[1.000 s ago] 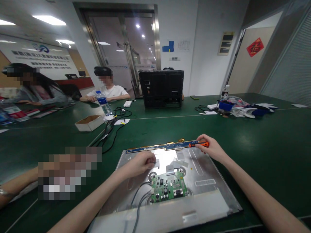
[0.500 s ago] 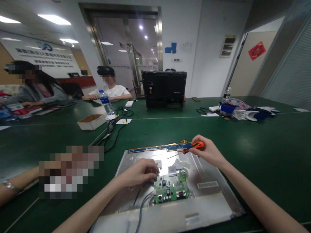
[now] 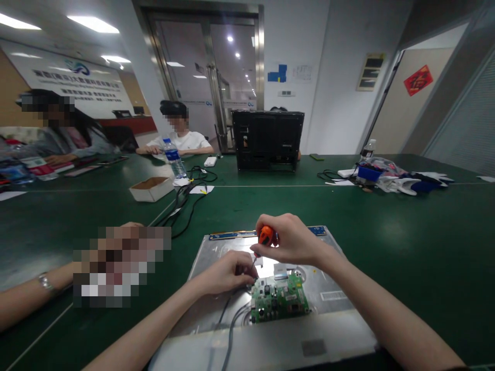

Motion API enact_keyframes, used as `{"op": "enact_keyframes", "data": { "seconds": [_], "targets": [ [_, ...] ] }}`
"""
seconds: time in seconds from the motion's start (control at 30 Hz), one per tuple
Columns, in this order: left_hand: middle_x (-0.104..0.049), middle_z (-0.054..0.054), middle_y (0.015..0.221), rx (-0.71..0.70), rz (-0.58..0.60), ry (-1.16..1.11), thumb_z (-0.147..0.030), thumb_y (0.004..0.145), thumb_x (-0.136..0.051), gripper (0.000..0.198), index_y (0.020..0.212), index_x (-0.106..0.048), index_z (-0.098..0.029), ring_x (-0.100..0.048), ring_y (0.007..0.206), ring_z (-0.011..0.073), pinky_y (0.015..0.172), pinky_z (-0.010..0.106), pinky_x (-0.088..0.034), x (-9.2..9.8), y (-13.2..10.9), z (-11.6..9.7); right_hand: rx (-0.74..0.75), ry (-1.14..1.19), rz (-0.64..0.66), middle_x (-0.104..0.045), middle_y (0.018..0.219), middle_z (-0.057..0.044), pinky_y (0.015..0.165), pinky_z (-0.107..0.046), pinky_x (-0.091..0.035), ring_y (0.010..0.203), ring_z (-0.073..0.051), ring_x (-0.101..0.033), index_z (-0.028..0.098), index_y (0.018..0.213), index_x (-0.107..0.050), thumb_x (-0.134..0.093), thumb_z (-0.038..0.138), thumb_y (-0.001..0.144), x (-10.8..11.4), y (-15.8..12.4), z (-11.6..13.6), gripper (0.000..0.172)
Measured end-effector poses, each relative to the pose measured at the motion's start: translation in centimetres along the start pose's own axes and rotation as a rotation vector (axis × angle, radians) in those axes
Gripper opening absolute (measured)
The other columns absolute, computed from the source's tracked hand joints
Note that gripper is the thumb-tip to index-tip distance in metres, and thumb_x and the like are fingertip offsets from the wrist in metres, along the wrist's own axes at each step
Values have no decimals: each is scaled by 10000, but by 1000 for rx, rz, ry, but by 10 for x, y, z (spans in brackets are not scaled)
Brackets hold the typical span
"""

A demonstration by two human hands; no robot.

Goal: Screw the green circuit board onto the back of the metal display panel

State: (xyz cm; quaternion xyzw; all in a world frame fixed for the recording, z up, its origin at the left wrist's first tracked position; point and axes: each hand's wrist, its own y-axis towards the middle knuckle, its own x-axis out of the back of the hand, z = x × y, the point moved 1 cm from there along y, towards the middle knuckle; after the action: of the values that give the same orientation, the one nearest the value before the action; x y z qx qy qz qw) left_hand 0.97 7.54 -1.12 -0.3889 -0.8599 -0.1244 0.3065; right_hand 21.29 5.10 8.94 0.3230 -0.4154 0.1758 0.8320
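Note:
An orange-and-black screwdriver (image 3: pixel 266 236) is gripped in my right hand (image 3: pixel 296 239), its shaft slanting down to the upper left corner of a green circuit board (image 3: pixel 280 299). My left hand (image 3: pixel 232 270) rests at that same corner with thumb and fingers curled together around the screwdriver's tip; whatever they pinch is hidden. The board lies on the metal back of a display panel (image 3: pixel 340 322). Grey cables (image 3: pixel 229 335) run from its left side toward me. A narrow blue circuit strip (image 3: pixel 232 235) follows the panel's far edge, partly covered by my right hand.
Another person's forearm (image 3: pixel 23 304) reaches in at left. Farther back stand a white open box (image 3: pixel 152 193), a water bottle (image 3: pixel 175 159), black cables (image 3: pixel 189 206) and a black monitor casing (image 3: pixel 266 139). Gloves and bags (image 3: pixel 402 180) lie at the right. Two people sit across the table.
My right hand has swung left and brought the screwdriver from the panel's far right side down to the board's corner beside my left hand. The view has shifted slightly.

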Motion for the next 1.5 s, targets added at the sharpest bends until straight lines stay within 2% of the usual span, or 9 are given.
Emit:
{"op": "enact_keyframes", "data": {
  "seconds": [0.2,0.6,0.83,1.0,1.4,1.5],
  "targets": [
    [-604,-20,684,0,-30,-9,-138,726,-649,70,761,-706,-159,-528,634,129,591,220,-384,-3,0,4,24,-11,-12,-606,696,32,594,-238,-316,605,-109,-517,198,863,-586,-689,312,813,-6,1,-5,162],
    [-591,-31,672,16,33,-179,-167,767,-625,44,788,-664,-159,-535,615,125,606,236,-416,-2,1,8,60,23,55,-545,635,57,562,-230,-281,557,-88,-452,193,829,-574,-690,273,799,-10,2,-6,144],
    [-634,-12,724,17,50,-149,-174,776,-634,60,803,-685,-158,-570,673,142,625,235,-429,-1,2,8,60,-10,86,-536,621,56,551,-233,-267,548,-91,-449,195,820,-567,-681,287,815,-14,2,-4,146],
    [-620,-21,717,8,54,-145,-160,785,-629,64,823,-680,-163,-546,639,129,606,226,-428,-1,2,9,58,-5,77,-529,627,62,557,-228,-270,550,-86,-445,194,830,-565,-686,265,815,-13,2,-5,141],
    [-636,-14,753,-14,52,-133,-144,796,-625,53,826,-661,-169,-583,692,145,677,256,-456,-1,0,11,43,-18,97,-518,616,61,556,-243,-252,548,-87,-431,189,821,-568,-682,275,813,-15,3,-6,143],
    [-636,-11,760,-11,53,-125,-140,801,-623,59,834,-663,-170,-586,706,149,669,253,-462,-1,0,11,29,-37,101,-550,648,51,570,-247,-266,568,-97,-454,198,889,-572,-670,292,825,-16,3,-6,151]
  ]
}}
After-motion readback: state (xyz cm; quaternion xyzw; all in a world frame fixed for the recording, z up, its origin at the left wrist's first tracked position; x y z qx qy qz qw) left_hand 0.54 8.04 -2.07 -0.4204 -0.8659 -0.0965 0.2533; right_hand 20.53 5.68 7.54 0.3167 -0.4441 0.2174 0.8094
